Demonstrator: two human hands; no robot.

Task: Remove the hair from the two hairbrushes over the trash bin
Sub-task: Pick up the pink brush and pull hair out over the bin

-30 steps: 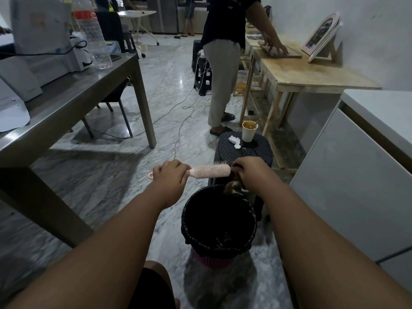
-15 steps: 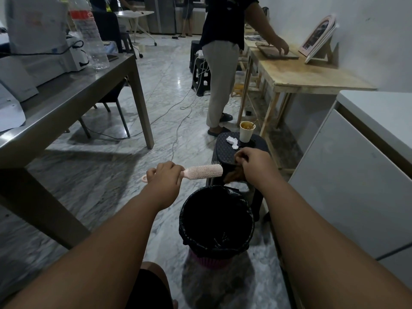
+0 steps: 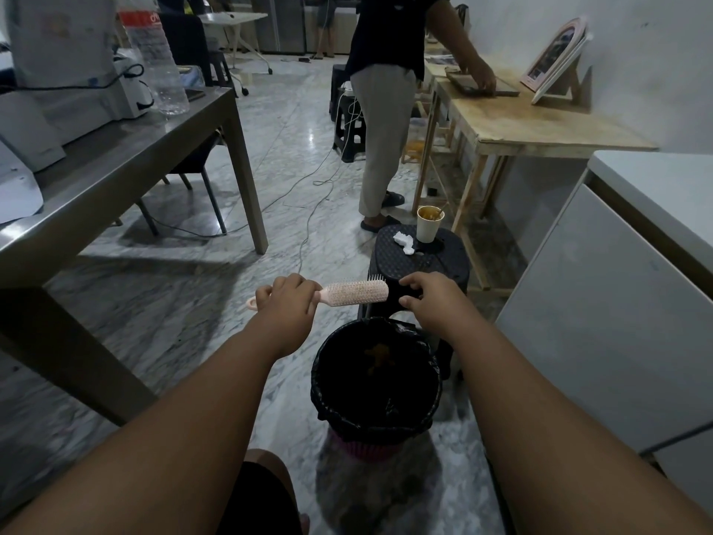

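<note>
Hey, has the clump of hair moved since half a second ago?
Yes. The hair clump has left the right hand, level with the hairbrush beside the black stool, and gone down; it now shows within the rim of the trash bin.

A workroom with steel table (image 3: pixel 135 160), wooden bench (image 3: pixel 540 125), marble floor (image 3: pixel 293 140).

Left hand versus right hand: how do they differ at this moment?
The left hand grips the pink hairbrush by its handle; the right hand holds nothing, thumb and fingers apart. The left hand lies left of the trash bin; the right hand is above its far rim. Both flank the brush head.
</note>
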